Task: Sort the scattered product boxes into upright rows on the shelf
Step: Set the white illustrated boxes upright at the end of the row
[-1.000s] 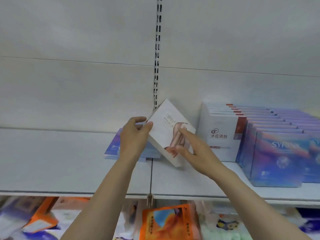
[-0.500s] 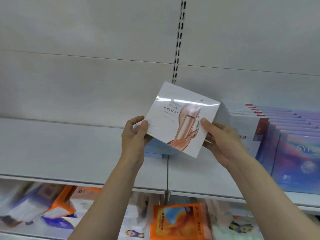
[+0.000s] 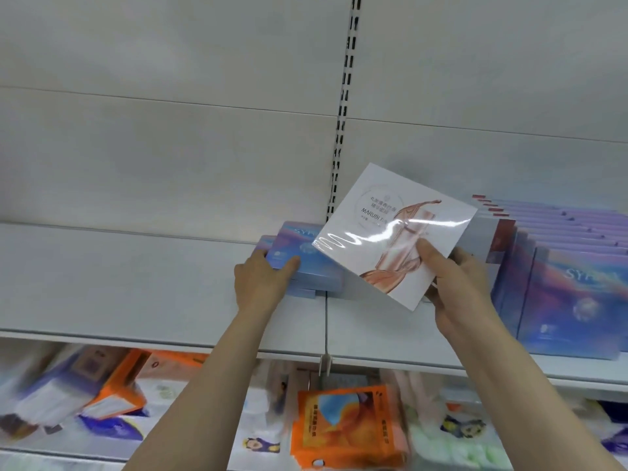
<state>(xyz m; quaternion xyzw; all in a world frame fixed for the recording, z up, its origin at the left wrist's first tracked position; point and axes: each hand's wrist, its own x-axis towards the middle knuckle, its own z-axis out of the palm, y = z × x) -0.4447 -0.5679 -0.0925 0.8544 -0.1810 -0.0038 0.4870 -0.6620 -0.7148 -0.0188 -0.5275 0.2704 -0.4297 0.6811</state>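
A white MARUBI box (image 3: 384, 229) with a copper figure on its front is tilted in the air above the white shelf (image 3: 136, 290). My right hand (image 3: 452, 287) holds it alone by its lower right corner, thumb on the front. My left hand (image 3: 261, 280) grips the near end of the top blue SYRINX box (image 3: 306, 263), which lies flat on another blue box at the shelf's middle. Upright rows stand to the right: white boxes with a red band (image 3: 489, 229) and blue-purple SYRINX boxes (image 3: 574, 300).
A slotted upright (image 3: 343, 107) runs up the back panel. Left of the flat boxes the shelf board is bare. Below the shelf lies a jumble of orange (image 3: 343, 426), blue and white packages, blurred.
My left hand has let go of the white box and dropped onto the flat blue box. My right hand now carries the white box alone, shifted right.
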